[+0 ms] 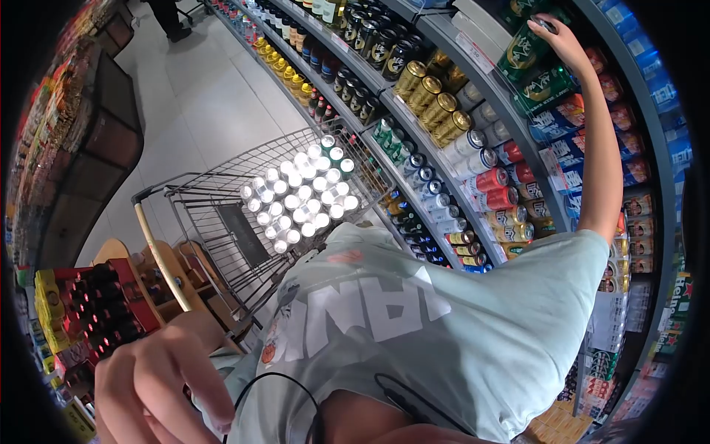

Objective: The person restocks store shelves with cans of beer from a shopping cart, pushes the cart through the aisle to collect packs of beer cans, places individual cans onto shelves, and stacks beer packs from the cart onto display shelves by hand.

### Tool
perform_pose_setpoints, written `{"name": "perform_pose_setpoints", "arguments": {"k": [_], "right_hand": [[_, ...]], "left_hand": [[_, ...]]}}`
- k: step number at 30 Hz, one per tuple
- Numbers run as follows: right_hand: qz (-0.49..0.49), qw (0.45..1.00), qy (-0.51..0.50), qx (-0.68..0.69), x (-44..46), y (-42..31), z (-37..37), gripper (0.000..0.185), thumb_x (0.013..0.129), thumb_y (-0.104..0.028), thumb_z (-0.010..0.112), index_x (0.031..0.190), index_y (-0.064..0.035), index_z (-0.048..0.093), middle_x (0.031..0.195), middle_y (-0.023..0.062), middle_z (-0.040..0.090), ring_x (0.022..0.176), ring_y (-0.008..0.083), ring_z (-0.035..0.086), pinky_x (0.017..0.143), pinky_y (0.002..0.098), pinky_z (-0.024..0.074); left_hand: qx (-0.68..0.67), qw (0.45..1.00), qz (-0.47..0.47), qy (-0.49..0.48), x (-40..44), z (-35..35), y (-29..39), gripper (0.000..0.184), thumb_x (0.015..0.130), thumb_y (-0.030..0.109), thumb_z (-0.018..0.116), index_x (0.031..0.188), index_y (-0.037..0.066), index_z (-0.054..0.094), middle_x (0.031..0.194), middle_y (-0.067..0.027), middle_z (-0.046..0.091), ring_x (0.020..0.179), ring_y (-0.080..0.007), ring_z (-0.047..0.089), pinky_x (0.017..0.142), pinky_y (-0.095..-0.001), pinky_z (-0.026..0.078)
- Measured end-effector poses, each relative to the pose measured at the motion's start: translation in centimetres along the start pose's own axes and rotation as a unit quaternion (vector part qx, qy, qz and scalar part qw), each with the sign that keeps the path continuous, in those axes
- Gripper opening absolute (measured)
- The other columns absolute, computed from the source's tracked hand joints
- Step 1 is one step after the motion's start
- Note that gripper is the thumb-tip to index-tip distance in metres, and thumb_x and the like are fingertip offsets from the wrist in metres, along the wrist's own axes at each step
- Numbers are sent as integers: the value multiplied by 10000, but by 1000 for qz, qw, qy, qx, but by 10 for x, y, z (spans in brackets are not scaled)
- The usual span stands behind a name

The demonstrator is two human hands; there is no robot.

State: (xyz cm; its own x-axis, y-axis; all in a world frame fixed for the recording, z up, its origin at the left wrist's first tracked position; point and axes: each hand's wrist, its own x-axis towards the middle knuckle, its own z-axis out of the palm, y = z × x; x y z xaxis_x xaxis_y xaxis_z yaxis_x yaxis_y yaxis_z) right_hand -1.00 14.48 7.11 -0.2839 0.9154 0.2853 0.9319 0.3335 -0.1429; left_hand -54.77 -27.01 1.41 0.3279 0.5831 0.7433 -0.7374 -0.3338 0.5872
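My right hand (560,38) reaches up to a high shelf on the right, its fingers bent over the end of a green multipack of drink cans (523,53). Below that pack lies another green pack (546,90), with blue packs under it. My left hand (159,374) is raised close to the camera at the lower left. Its fingers are loosely bent and apart, with nothing seen in them; some fingertips fall outside the view. A wire shopping cart (214,185) stands in front of me, holding many silver-topped cans (303,194).
Shelves (436,33) of cans and bottles line the right side. Across the tiled aisle (200,89) stands a display of packaged goods (55,140). A red crate of dark bottles (103,307) is at the lower left. A person's legs (168,16) show at the far end.
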Motion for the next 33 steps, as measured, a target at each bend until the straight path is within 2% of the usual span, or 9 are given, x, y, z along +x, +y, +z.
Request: {"name": "perform_pose_setpoints", "arguments": {"k": [1,6,13,23,26,29,31,32,33], "right_hand": [[6,1000,-6,6,-7,-13,0,696,861,-515,633,1309,10,539,1276,160,592,1212,242,535,1044,330,358],[31,998,-48,-13,-13,-6,4,731,854,-522,637,1329,20,513,1297,168,574,1223,250,527,1048,336,357],[73,994,-82,-9,-16,5,-2,826,822,-584,631,1365,20,477,1345,201,537,1288,290,483,1092,369,323],[92,992,-84,-19,-22,10,-4,843,851,-596,592,1413,8,418,1410,214,469,1327,302,437,1098,373,326],[70,996,-44,-29,-21,11,-6,827,854,-597,589,1421,-19,418,1402,215,476,1326,307,438,1099,376,325],[20,999,18,-27,-29,-10,-8,665,910,-466,604,1396,-42,445,1372,206,499,1281,280,473,1081,356,337],[-36,997,65,-23,-44,-40,-10,576,910,-404,617,1365,-75,487,1331,159,537,1245,278,495,1074,365,344],[-16,988,126,-92,-76,-120,-11,506,877,-279,667,1294,-41,509,1206,137,569,1137,243,531,971,353,424],[-7,992,112,-61,-86,-143,-10,521,879,-271,660,1311,-36,489,1263,166,528,1200,276,492,1026,366,384]], "left_hand": [[-41,998,50,1,-3,1,-8,216,856,315,688,1070,313,723,974,94,676,785,-97,503,696,-267,424],[50,972,-78,217,-3,44,22,108,872,233,643,948,176,694,865,57,659,644,-111,492,612,-253,427],[-133,977,28,-162,2,-10,-8,53,877,161,622,874,121,656,802,-5,635,584,-131,519,549,-243,451],[-142,949,62,-276,2,-28,-9,63,861,33,592,806,64,592,731,-93,610,538,-171,580,509,-281,517],[-151,942,94,-285,-2,-28,-11,184,863,30,596,1044,27,628,777,-101,633,555,-167,583,536,-295,520],[-88,966,146,-197,-27,-23,-9,569,877,60,590,1424,75,431,891,-93,666,622,-160,606,598,-318,533],[-52,974,116,-187,-33,-25,0,686,894,123,580,1500,217,271,1043,-66,657,721,-169,622,636,-322,540],[-34,977,101,-183,-36,-25,4,754,903,155,575,1538,288,192,1119,-53,652,771,-174,630,655,-323,543],[-45,981,139,-130,-41,-20,1,596,870,126,578,1402,217,325,1046,-39,669,685,-175,616,594,-302,525]]}}
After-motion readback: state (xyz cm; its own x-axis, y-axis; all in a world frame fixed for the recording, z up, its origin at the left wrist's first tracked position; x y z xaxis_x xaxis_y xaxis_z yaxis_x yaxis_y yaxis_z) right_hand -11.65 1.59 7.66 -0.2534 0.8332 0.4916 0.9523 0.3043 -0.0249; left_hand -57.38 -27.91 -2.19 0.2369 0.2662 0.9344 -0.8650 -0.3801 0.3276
